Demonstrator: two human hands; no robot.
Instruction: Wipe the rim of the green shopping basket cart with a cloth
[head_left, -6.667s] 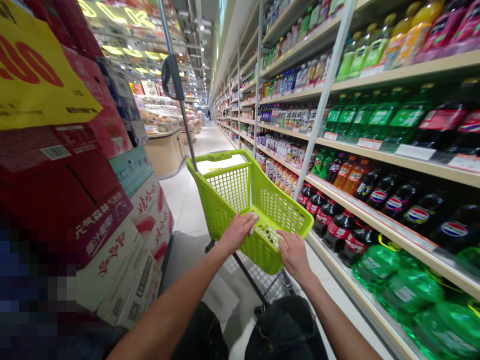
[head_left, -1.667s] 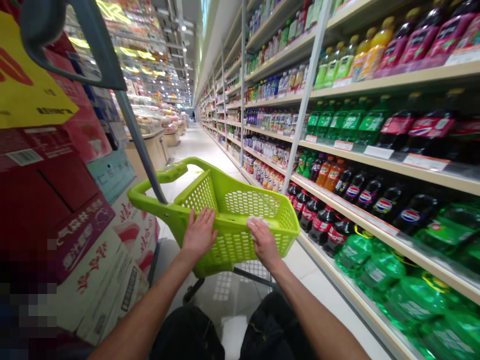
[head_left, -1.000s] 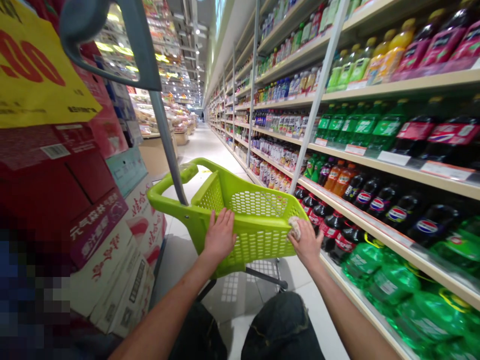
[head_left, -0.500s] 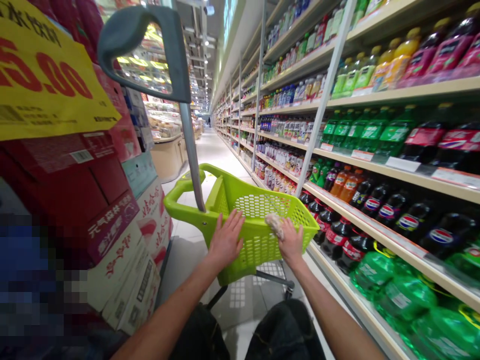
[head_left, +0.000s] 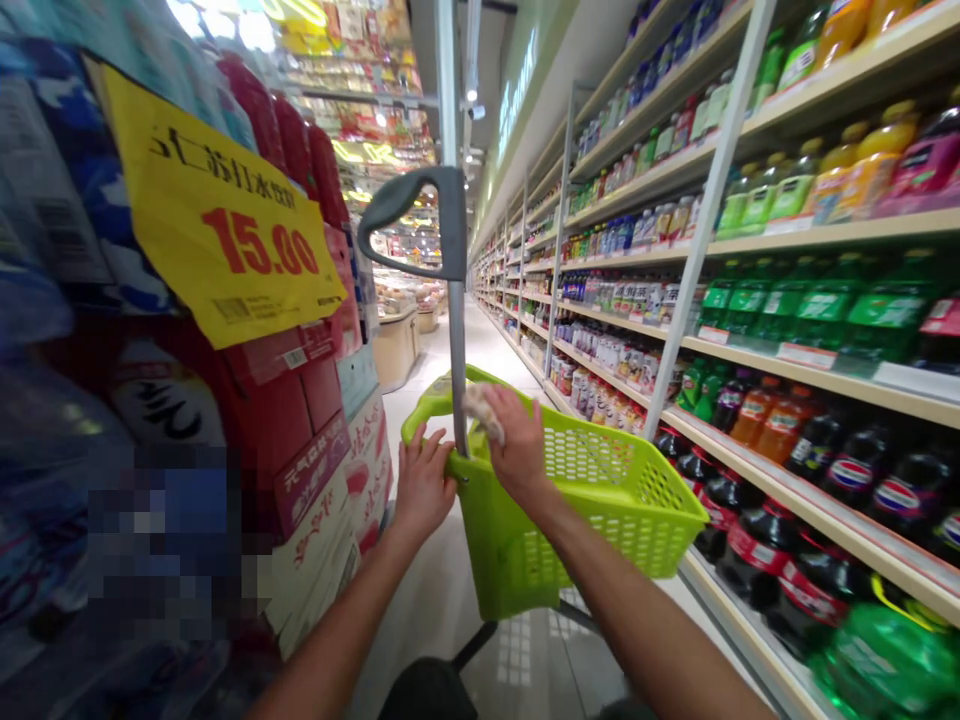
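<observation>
left hand (head_left: 426, 485): fingers bent over rear rim of green cart (head_left: 517, 570), likely steadying it; can't tell if the hand clamps
right hand (head_left: 521, 445): closed around pale cloth (head_left: 486, 412), probably bunched for a firm hold
cloth: just right of grey pole (head_left: 457, 350); contact unclear
cart: on floor (head_left: 450, 575), between cartons (head_left: 322, 475) and bottle shelves (head_left: 825, 379), within reach of both hands
pole: upright at cart's rear; handle loop (head_left: 450, 225) set high, presumably for standing use
</observation>
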